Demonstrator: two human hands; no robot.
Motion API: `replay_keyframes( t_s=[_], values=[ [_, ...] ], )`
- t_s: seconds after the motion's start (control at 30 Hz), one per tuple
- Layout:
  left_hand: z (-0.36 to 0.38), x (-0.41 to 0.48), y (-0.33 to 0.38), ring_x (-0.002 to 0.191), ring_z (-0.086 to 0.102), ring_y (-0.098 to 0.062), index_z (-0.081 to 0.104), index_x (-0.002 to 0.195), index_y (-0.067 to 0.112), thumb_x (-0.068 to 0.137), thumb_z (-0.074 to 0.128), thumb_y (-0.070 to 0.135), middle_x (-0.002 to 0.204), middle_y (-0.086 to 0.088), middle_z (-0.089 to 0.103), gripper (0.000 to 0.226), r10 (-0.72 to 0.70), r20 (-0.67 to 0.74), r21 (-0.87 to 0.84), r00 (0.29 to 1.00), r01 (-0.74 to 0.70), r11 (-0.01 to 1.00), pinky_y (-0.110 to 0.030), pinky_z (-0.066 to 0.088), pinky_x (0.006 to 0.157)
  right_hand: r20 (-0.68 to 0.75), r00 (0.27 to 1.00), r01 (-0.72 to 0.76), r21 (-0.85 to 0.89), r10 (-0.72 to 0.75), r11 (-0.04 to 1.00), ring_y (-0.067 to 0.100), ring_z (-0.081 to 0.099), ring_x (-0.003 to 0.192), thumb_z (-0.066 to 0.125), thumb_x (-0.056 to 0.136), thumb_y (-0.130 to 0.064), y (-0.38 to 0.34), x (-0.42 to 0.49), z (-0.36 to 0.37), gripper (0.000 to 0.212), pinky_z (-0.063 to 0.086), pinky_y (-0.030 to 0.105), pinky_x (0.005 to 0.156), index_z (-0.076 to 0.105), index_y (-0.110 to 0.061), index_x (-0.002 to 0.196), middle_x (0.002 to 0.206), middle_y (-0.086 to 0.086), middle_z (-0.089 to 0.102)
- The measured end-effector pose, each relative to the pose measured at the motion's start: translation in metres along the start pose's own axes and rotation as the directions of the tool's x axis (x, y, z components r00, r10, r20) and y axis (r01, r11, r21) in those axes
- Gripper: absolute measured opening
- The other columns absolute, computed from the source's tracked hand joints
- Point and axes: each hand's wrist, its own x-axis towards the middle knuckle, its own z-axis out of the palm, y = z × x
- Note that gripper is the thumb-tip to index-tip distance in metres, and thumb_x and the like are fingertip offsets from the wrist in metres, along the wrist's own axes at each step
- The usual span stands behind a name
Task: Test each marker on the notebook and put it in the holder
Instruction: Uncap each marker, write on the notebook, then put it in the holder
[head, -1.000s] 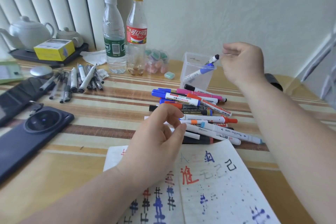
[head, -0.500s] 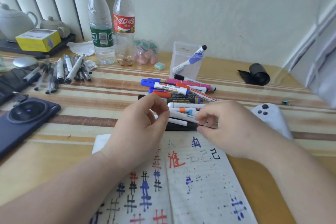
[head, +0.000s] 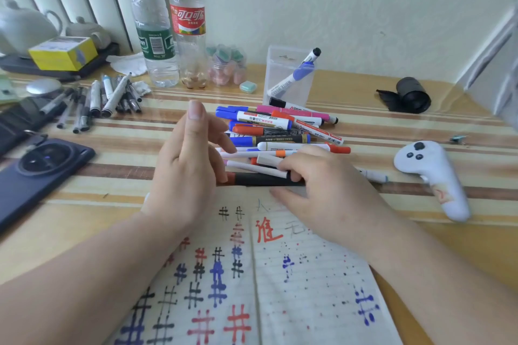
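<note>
Progress, by my reading from here, is early. One blue marker (head: 297, 74) stands tilted in the clear holder (head: 276, 64) at the back of the table, its capped end poking above the rim, and I see nothing else in there. The notebook (head: 308, 274) lies open in front of me, both pages marked with hash strokes in black, blue and red, so plenty of testing is down on paper (more than one stored marker would explain, but I can only go by what lies here). Between notebook and holder sits the pile of markers (head: 280, 127), a dozen or so by eye, lying flat; these I take as still to be tested and put away.

My right hand (head: 330, 190) reaches into the near edge of that pile. Its fingers are curled over a white marker (head: 267, 160), and the thumb is lower, just past a black marker (head: 260, 179) at the notebook's top edge. Whether it truly grips either one I cannot tell, since nothing is lifted. My left hand (head: 185, 171) hovers beside the pile with fingers straight, holding nothing. A separate bunch of grey pens (head: 106, 98) lies well off to the left; I can't say whether they count.
</note>
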Motion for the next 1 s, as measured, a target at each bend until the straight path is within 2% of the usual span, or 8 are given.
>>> replay_keyframes(
  t_s=[0.17, 0.27, 0.4, 0.57, 0.7, 0.8, 0.9, 1.0],
  values=[
    [0.000, -0.002, 0.002, 0.054, 0.057, -0.022, 0.061, 0.091, 0.011, 0.109, 0.027, 0.051, 0.079, -0.006, 0.067, 0.056, 0.026, 0.034, 0.020, 0.999, -0.026, 0.999, -0.023, 0.042, 0.053, -0.127, 0.989, 0.068, -0.010, -0.069, 0.998, 0.014, 0.055, 0.075, 0.066, 0.095, -0.024, 0.004, 0.008, 0.004, 0.011, 0.049, 0.038, 0.068, 0.069, -0.019, 0.085, 0.081, -0.009, 0.055],
    [-0.001, 0.000, 0.003, 0.073, 0.062, -0.009, 0.064, 0.095, 0.022, 0.103, 0.052, 0.039, 0.087, 0.006, 0.066, 0.022, 0.130, 0.058, 0.185, 0.990, -0.138, 0.973, -0.026, 0.047, 0.069, -0.230, 0.971, 0.014, 0.302, 0.059, 0.953, 0.008, 0.056, 0.063, 0.075, 0.088, -0.024, 0.011, 0.002, -0.007, 0.005, 0.044, 0.019, 0.062, 0.072, -0.024, 0.083, 0.070, -0.012, 0.063],
    [-0.004, 0.000, 0.006, 0.110, 0.054, 0.000, 0.063, 0.120, 0.030, 0.097, 0.061, 0.042, 0.111, 0.020, 0.059, 0.026, 0.304, 0.281, 0.351, 0.910, -0.392, 0.850, -0.012, 0.041, 0.089, -0.208, 0.955, 0.060, 0.833, 0.211, 0.551, 0.016, 0.054, 0.053, 0.075, 0.087, -0.019, 0.010, -0.009, -0.022, 0.004, 0.040, 0.024, 0.045, 0.072, -0.016, 0.085, 0.072, 0.009, 0.069],
    [0.001, -0.010, 0.011, 0.085, 0.059, -0.004, 0.065, 0.111, 0.023, 0.103, 0.054, 0.029, 0.087, 0.016, 0.061, 0.015, 0.334, 0.507, 0.286, 0.794, -0.521, 0.804, -0.014, 0.045, 0.072, -0.157, 0.953, 0.078, 0.954, 0.259, 0.289, 0.019, 0.053, 0.050, 0.069, 0.086, -0.024, -0.001, -0.011, -0.029, 0.008, 0.037, 0.023, 0.040, 0.068, -0.017, 0.082, 0.068, 0.011, 0.065],
    [0.003, -0.015, 0.018, 0.077, 0.054, 0.004, 0.062, 0.112, 0.017, 0.108, 0.043, 0.025, 0.079, 0.023, 0.054, 0.021, 0.350, 0.566, 0.215, 0.746, -0.544, 0.811, -0.008, 0.039, 0.069, -0.111, 0.980, 0.044, 0.929, 0.164, 0.368, 0.027, 0.049, 0.050, 0.070, 0.086, -0.028, -0.009, -0.014, -0.023, 0.016, 0.037, 0.027, 0.041, 0.067, -0.013, 0.080, 0.067, 0.012, 0.062],
    [0.005, -0.017, 0.019, 0.093, 0.065, -0.018, 0.060, 0.111, 0.013, 0.110, 0.039, 0.024, 0.096, 0.005, 0.068, 0.024, 0.266, 0.660, 0.129, 0.703, -0.454, 0.881, -0.033, 0.051, 0.084, -0.100, 0.988, 0.037, 0.889, 0.115, 0.457, 0.030, 0.046, 0.047, 0.063, 0.092, -0.023, -0.013, -0.016, -0.018, 0.018, 0.039, 0.029, 0.041, 0.065, -0.012, 0.078, 0.062, 0.005, 0.059],
    [0.007, -0.014, 0.013, 0.090, 0.065, -0.031, 0.060, 0.111, 0.016, 0.109, 0.039, 0.032, 0.093, -0.006, 0.069, 0.026, 0.234, 0.661, 0.107, 0.713, -0.398, 0.911, -0.048, 0.052, 0.083, -0.108, 0.988, 0.043, 0.882, 0.112, 0.470, 0.029, 0.049, 0.047, 0.060, 0.096, -0.024, -0.015, -0.017, -0.017, 0.020, 0.040, 0.030, 0.041, 0.062, -0.011, 0.081, 0.063, 0.009, 0.057],
    [0.009, -0.014, 0.012, 0.077, 0.061, -0.016, 0.062, 0.108, 0.023, 0.107, 0.042, 0.035, 0.084, 0.003, 0.068, 0.023, 0.244, 0.640, 0.092, 0.729, -0.387, 0.917, -0.029, 0.050, 0.076, -0.112, 0.987, 0.048, 0.887, 0.113, 0.458, 0.032, 0.048, 0.048, 0.060, 0.096, -0.031, -0.013, -0.018, -0.015, 0.025, 0.040, 0.030, 0.042, 0.060, -0.009, 0.085, 0.062, 0.011, 0.055]
  ],
)
